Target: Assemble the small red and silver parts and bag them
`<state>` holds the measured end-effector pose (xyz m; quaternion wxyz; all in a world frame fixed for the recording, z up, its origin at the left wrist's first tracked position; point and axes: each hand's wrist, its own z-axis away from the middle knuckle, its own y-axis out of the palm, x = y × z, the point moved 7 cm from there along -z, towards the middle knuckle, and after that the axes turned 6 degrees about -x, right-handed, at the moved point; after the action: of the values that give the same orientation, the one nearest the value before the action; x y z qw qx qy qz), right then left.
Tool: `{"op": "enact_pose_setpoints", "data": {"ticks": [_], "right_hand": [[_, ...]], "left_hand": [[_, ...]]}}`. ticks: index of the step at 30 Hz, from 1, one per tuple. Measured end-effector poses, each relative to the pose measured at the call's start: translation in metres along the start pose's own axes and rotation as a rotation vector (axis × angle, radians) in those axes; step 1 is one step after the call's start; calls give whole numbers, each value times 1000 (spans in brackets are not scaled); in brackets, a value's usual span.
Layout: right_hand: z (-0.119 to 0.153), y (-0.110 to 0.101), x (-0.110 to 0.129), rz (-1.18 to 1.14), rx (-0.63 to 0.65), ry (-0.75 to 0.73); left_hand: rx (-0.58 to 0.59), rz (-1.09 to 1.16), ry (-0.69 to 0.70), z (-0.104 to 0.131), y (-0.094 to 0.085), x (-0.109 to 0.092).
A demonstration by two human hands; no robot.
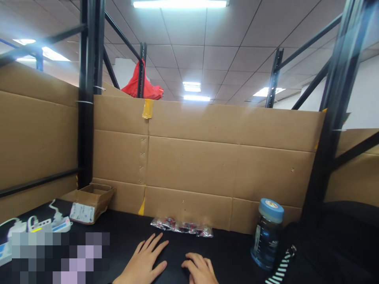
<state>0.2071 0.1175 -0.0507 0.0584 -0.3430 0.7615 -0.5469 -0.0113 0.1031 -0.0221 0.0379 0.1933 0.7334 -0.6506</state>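
Note:
My left hand (143, 260) lies palm down on the black tabletop (174, 248), its fingers spread and nothing in it. To its right my right hand (200, 269) rests on the same surface, with bent fingers slightly apart and nothing visible in them; its lower part is cut off by the frame. Just beyond both hands, against the cardboard wall (189, 169), lies a row of clear, shiny packets (182, 227) with something red inside. Neither hand touches them.
A blue-lidded bottle (266, 236) stands at the right, beside a black bag (334, 240) with a striped strap. At the left are an open cardboard box (96, 201) and a white power strip (41, 228) with plugs. Dark metal posts (85, 94) flank the wall. A blurred patch covers the lower left.

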Motion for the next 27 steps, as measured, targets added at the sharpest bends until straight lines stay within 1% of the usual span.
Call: {"op": "enact_pose_setpoints", "data": {"ticks": [2, 4, 8, 15, 22, 27], "right_hand": [[2, -7, 6, -9, 90, -6], [5, -16, 8, 7, 106, 37], [13, -25, 9, 29, 155, 164], [22, -32, 21, 24, 149, 262], [23, -39, 24, -7, 155, 286], [24, -43, 22, -39, 165, 273]], "left_hand": [[9, 2, 14, 1, 0, 1], [23, 7, 29, 2, -1, 1], [74, 39, 56, 5, -4, 4], [171, 45, 101, 11, -8, 8], [199, 69, 101, 13, -11, 5], [203, 98, 89, 15, -13, 6]]}}
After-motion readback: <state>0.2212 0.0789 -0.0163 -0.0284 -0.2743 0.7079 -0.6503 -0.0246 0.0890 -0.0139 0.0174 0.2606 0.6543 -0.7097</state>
